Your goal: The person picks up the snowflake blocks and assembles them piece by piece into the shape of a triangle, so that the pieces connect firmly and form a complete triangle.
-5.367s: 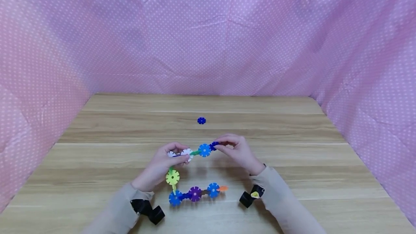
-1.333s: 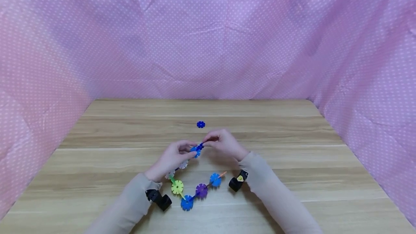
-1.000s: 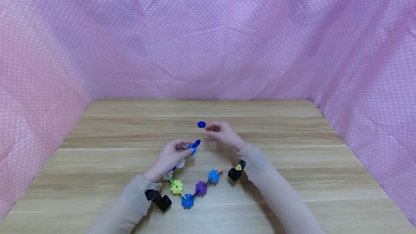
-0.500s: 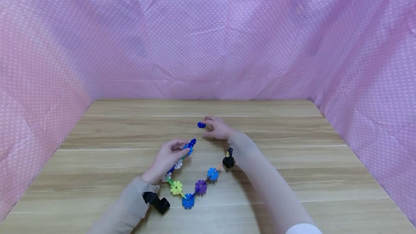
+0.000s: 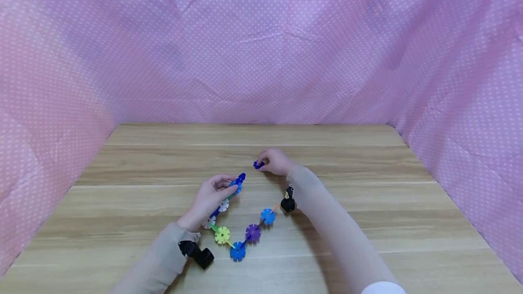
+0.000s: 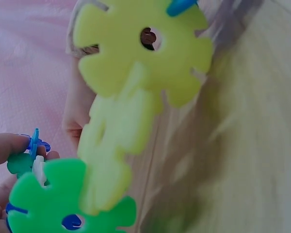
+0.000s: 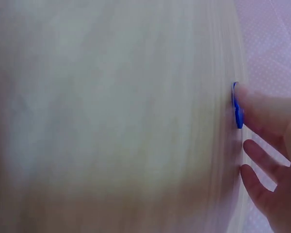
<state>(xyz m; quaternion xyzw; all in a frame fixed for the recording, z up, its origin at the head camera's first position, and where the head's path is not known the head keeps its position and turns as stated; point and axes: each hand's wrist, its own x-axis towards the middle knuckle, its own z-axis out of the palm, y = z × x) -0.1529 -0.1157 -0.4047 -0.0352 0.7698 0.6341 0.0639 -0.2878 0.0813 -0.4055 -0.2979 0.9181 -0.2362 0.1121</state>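
Observation:
My left hand (image 5: pixel 207 199) pinches a light blue notched disc (image 5: pixel 236 187) near the upper end of a chain of interlocking snowflake discs. A dark blue disc (image 5: pixel 241 178) sticks out past its fingertips. The chain bends down through white, green and yellow discs (image 5: pixel 222 235) to a blue one (image 5: pixel 237 252), then rises by a purple disc (image 5: pixel 253 233) to an orange tip (image 5: pixel 275 207). Beyond it, my right hand (image 5: pixel 276 162) pinches a loose dark blue snowflake disc (image 5: pixel 256 165); the right wrist view has this disc (image 7: pixel 237 109) edge-on at the fingertips.
A wood-grain tabletop (image 5: pixel 163 153) lies under both hands. Pink dotted cloth (image 5: pixel 261 58) hangs along its back and sides. Black wrist cameras are strapped to the left sleeve (image 5: pixel 157 257) and the right sleeve (image 5: pixel 327 208).
My right hand has let go of the chain's dark blue end, reached to the loose disc, gripped it and drawn it slightly nearer and right. The left hand has shifted slightly left with the chain.

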